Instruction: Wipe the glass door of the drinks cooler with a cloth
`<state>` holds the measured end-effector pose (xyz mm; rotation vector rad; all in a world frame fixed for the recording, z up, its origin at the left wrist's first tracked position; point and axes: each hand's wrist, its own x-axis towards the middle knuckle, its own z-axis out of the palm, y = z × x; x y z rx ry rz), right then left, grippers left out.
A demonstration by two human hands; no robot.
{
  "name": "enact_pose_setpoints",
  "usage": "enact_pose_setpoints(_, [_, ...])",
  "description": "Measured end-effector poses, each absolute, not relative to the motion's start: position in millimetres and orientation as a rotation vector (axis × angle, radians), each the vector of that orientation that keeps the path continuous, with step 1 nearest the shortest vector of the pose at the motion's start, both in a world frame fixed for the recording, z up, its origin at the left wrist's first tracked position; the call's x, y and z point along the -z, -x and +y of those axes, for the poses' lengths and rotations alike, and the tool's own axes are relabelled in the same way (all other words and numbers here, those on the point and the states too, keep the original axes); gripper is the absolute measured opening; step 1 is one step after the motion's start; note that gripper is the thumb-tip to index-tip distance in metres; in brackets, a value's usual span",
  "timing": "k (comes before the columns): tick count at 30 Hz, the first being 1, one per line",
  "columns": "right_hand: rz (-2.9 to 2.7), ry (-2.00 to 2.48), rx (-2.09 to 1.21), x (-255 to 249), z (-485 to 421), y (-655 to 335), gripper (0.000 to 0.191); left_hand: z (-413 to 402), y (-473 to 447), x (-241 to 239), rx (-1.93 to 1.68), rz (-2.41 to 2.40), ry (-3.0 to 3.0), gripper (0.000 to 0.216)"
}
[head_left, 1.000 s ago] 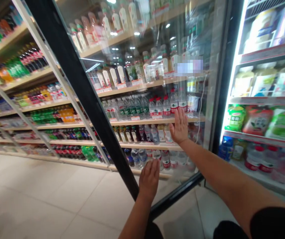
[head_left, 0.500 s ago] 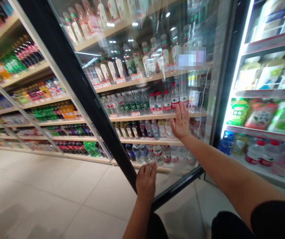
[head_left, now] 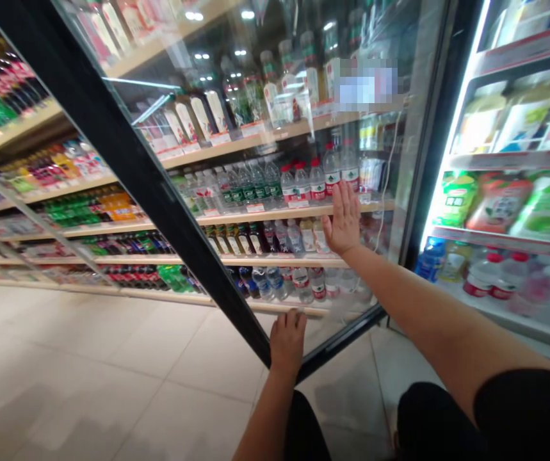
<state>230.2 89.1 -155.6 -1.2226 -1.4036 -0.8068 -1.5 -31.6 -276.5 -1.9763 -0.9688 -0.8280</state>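
Note:
A glass door (head_left: 332, 301) with a black frame (head_left: 159, 218) stands swung out in front of me, tilted in my view. My right hand (head_left: 342, 221) lies flat on the pane, fingers stretched upward and thumb apart. Lower down, my left hand (head_left: 288, 339) rests near the bottom corner of the door, its back towards me and its fingers slightly bent on the glass. Its thumb is not clearly visible. Neither hand holds a loose item. Behind the pane, red-capped water bottles (head_left: 316, 180) stand on a shelf near my right fingertips.
At right is a lit cooler with several shelves (head_left: 519, 240) of bottles and pouches (head_left: 498, 203). Drink shelves (head_left: 82, 227) line the far left and continue behind the glass. Pale tiles (head_left: 159, 358) cover the floor. A white cable (head_left: 384, 198) hangs by the door.
The view has tilted down and shifted, so the shelves sit higher and the door frame reaches farther left. Both hands remain on the door.

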Motion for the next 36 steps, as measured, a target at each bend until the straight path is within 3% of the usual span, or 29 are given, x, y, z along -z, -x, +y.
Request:
enact_pose_setpoints(6, [-1.396, 1.239, 0.816, 155.7, 90.3, -228.5, 0.069, 11.3, 9.9, 171.9, 1.212, -0.889, 1.648, 0.036])
enact_pose_setpoints(8, [-1.396, 1.240, 0.820, 156.0, 90.8, -228.8, 0.069, 18.1, 6.9, 177.8, 1.231, -0.880, 1.613, 0.037])
enact_pose_setpoints(14, [-1.388, 1.241, 0.839, 156.2, 91.7, -229.1, 0.069, 0.4, -12.9, 281.3, 0.795, -0.702, 2.075, 0.041])
enact_pose_setpoints(16, [-1.384, 1.246, 0.853, 156.1, 91.8, -228.7, 0.069, 1.2, -12.5, 263.6, 0.799, -0.731, 2.052, 0.045])
enact_pose_setpoints(21, [-1.386, 1.246, 0.837, 156.0, 93.2, -228.3, 0.069, 22.8, -5.9, 162.1, 1.126, -0.981, 1.833, 0.060])
enact_pose_setpoints(24, [-1.394, 1.244, 0.816, 155.4, 93.4, -228.2, 0.069, 27.5, -12.0, 172.9, 1.151, -0.992, 1.790, 0.063])
enact_pose_setpoints(28, [-1.398, 1.238, 0.810, 154.2, 92.6, -227.4, 0.069, 24.9, -24.6, 213.8, 0.801, -0.698, 2.054, 0.062])
enact_pose_setpoints(30, [-1.394, 1.236, 0.811, 154.1, 92.9, -226.9, 0.070, 27.2, -27.1, 196.3, 0.791, -0.692, 2.080, 0.063])
enact_pose_setpoints(34, [-1.385, 1.228, 0.815, 154.8, 94.3, -226.8, 0.069, 37.4, -25.6, 125.3, 1.110, -0.905, 1.838, 0.066])
enact_pose_setpoints(36, [-1.385, 1.218, 0.824, 155.0, 94.4, -227.1, 0.069, 38.1, -26.2, 122.9, 1.202, -0.957, 1.751, 0.066])
